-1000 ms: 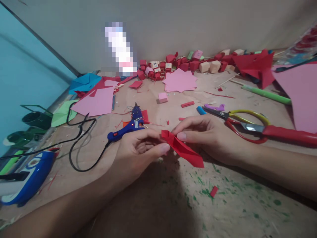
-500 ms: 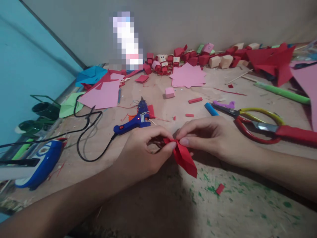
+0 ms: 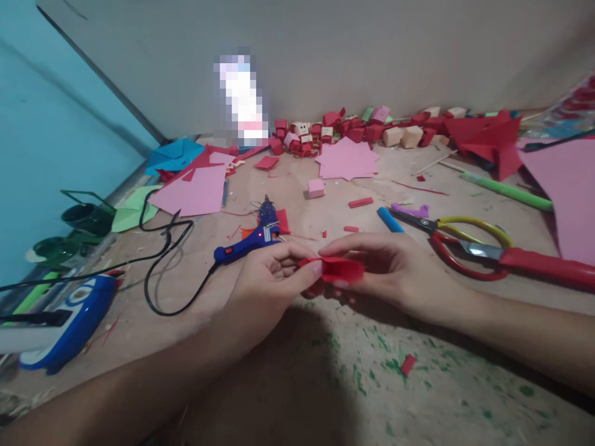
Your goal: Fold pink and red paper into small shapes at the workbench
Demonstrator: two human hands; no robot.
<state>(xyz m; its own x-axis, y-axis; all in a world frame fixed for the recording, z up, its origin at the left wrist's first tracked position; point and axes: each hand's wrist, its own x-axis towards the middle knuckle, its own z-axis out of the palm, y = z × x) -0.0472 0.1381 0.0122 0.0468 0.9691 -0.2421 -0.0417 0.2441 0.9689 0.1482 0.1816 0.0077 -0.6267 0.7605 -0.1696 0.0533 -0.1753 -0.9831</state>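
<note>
A folded red paper piece [image 3: 346, 271] is held between both hands near the middle of the view, slightly blurred. My left hand [image 3: 274, 279] pinches its left end, thumb on top and the other fingers curled behind. On the right side, my right hand [image 3: 395, 272] grips the paper between thumb and fingers; its fingertips are partly hidden by the paper. Just beyond my left hand lies a blue glue gun [image 3: 244, 243] with a small red light showing. A blue roll [image 3: 389, 220] rests on the table beyond my right hand.
Scissors [image 3: 469, 248] with red and yellow handles lie right. A black cord [image 3: 151, 282] loops left, near a blue-and-white object [image 3: 77, 319]. Pink paper stars [image 3: 348, 159], a pink cube [image 3: 316, 188] and small paper boxes [image 3: 374, 132] stand farther back. A pixelated bright patch [image 3: 242, 99] is behind.
The red paper has turned from hanging down toward the lower right to lying nearly level between the hands. My right hand's grip has shifted along it. The whole scene sits slightly lower in view.
</note>
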